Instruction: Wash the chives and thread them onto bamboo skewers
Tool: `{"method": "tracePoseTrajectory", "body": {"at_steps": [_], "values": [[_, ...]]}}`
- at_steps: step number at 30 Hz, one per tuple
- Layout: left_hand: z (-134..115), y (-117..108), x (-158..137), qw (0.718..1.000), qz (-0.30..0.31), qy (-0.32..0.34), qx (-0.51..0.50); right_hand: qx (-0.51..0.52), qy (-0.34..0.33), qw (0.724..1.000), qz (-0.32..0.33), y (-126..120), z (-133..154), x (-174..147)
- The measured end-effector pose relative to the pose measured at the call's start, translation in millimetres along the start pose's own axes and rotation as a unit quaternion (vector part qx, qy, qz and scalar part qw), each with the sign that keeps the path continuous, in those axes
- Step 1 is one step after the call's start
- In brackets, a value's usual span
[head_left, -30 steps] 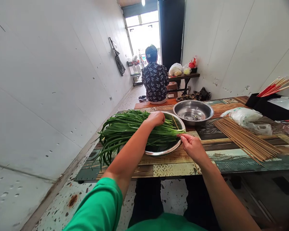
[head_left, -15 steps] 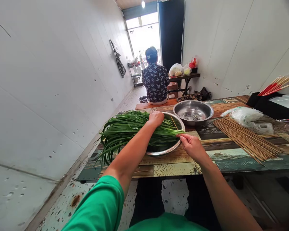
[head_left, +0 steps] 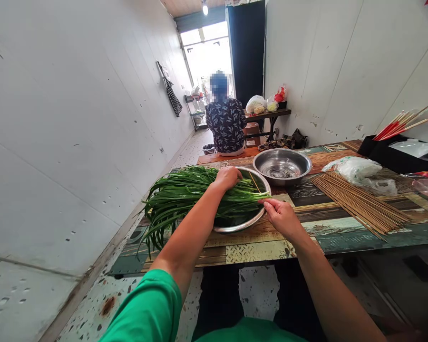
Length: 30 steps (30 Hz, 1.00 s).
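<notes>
Green stalks [head_left: 180, 192] lie under the left grip [head_left: 228, 177] (closure unclear), pale ends [head_left: 264, 194] beside the right grip [head_left: 282, 216] pinching a skewer [head_left: 254, 182].

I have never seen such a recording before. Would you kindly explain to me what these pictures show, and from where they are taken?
No machine works here. Every picture comes from one camera worn on a person's head, looking forward and down. The bare left hand lies over long green leafy stalks across a round shiny metal bowl. The bare right hand pinches near their pale ends; exactly what it grips is too small to tell. The wood-patterned table also carries a second round metal bowl, many thin brown sticks, a crumpled white plastic bag and a black box.
</notes>
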State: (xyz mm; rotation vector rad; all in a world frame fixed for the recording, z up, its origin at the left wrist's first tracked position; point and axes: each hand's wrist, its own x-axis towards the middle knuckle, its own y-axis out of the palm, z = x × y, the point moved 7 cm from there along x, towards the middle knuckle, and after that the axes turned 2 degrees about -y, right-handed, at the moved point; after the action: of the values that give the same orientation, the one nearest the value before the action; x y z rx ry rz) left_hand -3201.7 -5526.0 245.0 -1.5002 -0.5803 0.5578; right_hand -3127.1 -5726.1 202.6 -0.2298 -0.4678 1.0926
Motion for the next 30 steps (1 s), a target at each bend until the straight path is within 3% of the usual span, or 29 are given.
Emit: {"method": "tracePoseTrajectory", "body": {"at_steps": [6, 17, 21, 30], "values": [[1.5, -1.6, 1.0, 0.998, -0.025, 0.022, -0.057, 0.004, 0.028, 1.000, 0.006, 1.1, -5.5, -0.5], [4.7, -7.8, -1.0, 0.974, -0.057, 0.019, -0.218, 0.034, 0.011, 0.999, 0.004, 2.1, -6.3, 0.1], [4.5, -9.9, -2.0, 0.975, -0.075, 0.004, -0.211, 0.036, 0.006, 0.999, 0.004, 1.7, -5.3, -0.5], [0.3, -2.7, -6.9, 0.993, 0.019, 0.022, -0.113, 0.048, 0.009, 0.999, -0.001, 1.6, -6.7, 1.3]]}}
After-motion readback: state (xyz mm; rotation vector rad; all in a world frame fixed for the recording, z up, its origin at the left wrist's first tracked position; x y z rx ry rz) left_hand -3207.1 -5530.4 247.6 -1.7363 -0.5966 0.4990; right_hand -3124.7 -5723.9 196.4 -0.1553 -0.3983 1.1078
